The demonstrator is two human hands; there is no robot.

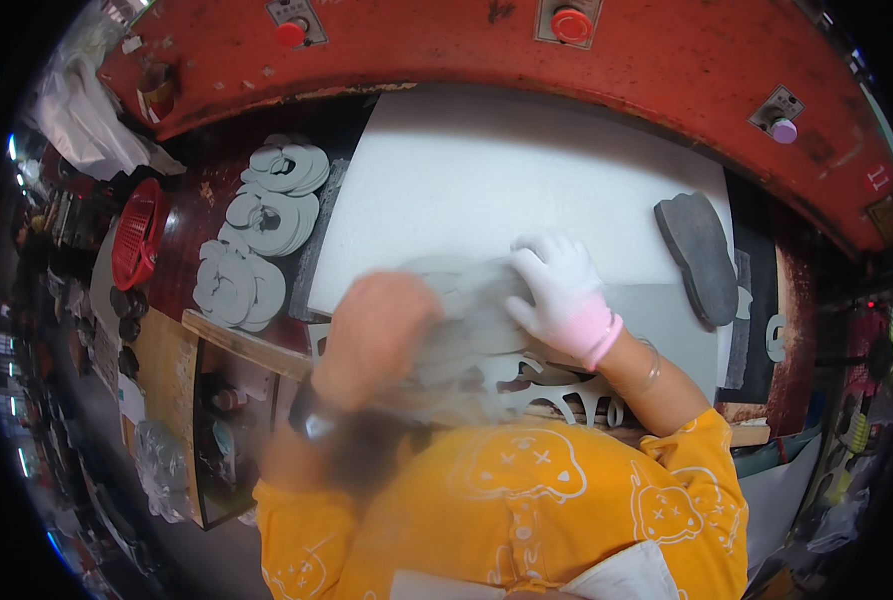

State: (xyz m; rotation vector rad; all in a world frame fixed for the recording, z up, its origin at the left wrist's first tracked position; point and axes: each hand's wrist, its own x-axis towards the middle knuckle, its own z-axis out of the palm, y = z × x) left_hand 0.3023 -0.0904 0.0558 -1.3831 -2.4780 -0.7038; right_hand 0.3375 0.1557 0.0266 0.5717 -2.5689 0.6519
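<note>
Between my hands lies a motion-smeared heap of pale grey cut sheet pieces [466,300] at the near side of a white board [496,170]. My left hand [381,330], bare and with a dark watch at the wrist, is at the heap's left side; blur hides its finger positions. My right hand [563,290] wears a white glove with a pink cuff. It rests at the heap's right edge, thumb and fingers apart. Cut-out sheet scraps [556,390] with large holes lie just below the heap. A grey sheet [666,320] extends right of the gloved hand.
A dark grey sole-shaped block [701,260] lies at the board's right side. Three piles of grey rounded cut-outs [266,220] stand to the left, near a red basket [139,235]. A red machine beam [426,45] with push buttons spans the far side. A wooden strip [246,343] borders the near left.
</note>
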